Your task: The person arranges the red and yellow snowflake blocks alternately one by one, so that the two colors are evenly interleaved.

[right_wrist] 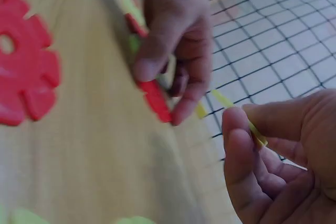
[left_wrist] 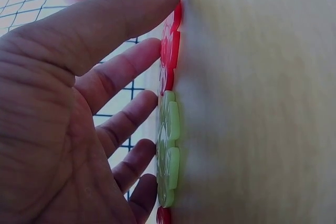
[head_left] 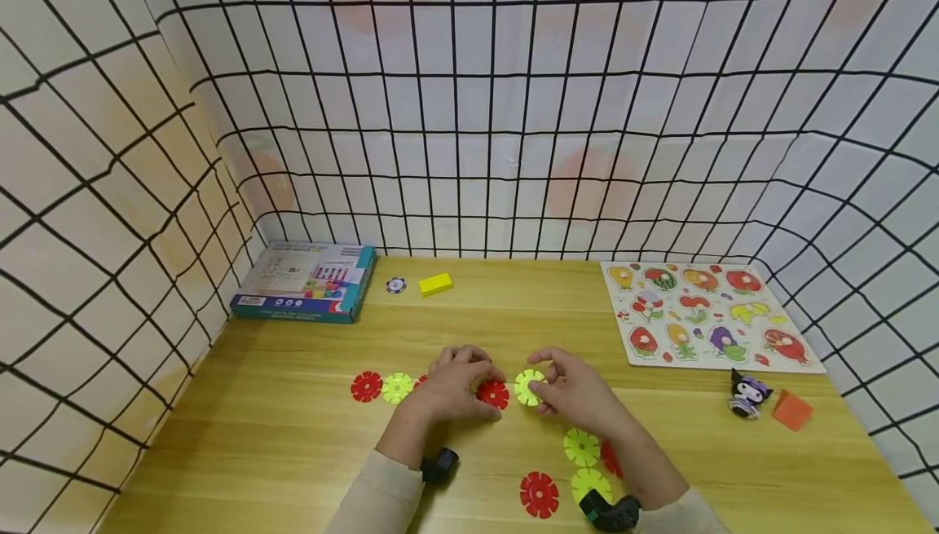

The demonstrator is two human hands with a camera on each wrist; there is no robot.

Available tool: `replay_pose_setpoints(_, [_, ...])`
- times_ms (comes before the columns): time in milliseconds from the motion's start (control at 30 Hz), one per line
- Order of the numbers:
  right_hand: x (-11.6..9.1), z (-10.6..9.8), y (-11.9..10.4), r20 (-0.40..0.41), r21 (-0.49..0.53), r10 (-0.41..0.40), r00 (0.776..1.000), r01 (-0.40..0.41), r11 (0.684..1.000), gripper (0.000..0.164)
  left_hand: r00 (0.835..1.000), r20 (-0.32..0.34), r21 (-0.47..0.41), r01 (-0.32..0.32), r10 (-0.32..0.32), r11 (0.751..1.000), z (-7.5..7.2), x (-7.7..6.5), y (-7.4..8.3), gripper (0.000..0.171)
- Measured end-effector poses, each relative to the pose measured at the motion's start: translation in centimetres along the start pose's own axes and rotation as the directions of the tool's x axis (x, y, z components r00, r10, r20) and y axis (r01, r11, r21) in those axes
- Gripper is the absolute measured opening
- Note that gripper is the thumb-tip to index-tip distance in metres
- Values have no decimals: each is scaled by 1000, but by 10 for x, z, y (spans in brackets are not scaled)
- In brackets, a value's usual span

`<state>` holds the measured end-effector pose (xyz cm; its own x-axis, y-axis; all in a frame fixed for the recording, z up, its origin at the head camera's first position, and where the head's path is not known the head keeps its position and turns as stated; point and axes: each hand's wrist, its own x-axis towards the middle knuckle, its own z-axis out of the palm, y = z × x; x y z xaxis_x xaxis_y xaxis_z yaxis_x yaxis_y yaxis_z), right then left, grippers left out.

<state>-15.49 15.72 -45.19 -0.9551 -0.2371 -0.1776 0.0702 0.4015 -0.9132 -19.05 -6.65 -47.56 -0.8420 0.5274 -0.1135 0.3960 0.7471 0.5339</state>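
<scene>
My right hand pinches a yellow-green notched plastic disc between thumb and fingers. In the right wrist view this disc is seen nearly edge-on. My left hand lies over a row of similar discs, with thumb and index finger spread about a red disc at the right end. Its other fingertips touch a yellow-green disc in the left wrist view. Farther left, the row shows a yellow-green disc and a red disc; its middle is partly hidden under the left hand.
Nearer me lie a loose red disc and yellow-green discs, one red disc partly behind my right forearm. A box, poker chip and yellow block stand behind. Rightward are a fruit puzzle board, figurine and orange piece.
</scene>
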Motion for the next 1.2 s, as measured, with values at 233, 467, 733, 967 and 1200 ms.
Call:
replay_pose_setpoints(233, [6, 14, 11, -78, -165, 58, 995, -70, 984, 20, 1000, 1, -1, 12, -12, 1000, 0, 0, 0, 42])
replay_pose_setpoints(467, [6, 15, 15, -39, -159, 54, 998, -59, 985, 21, 1000, -4, -3, 6, -6, 1000, 0, 0, 1, 40])
replay_pose_setpoints(733, [5, 15, 15, -39, -227, 30, 999, -38, 973, 21, 1000, -8, 2, 3, -3, 1000, -1, 0, 2, 41])
replay_pose_setpoints(967, [6, 17, 14, -90, -395, -16, 996, -21, 919, 19, 1000, -17, 2, -14, 14, 1000, -1, -1, 1, 40])
replay_pose_setpoints(1200, [8, 19, 16, -146, -548, -52, 988, -37, 836, 22, 1000, -17, -4, -22, 22, 1000, -1, -1, -1, 40])
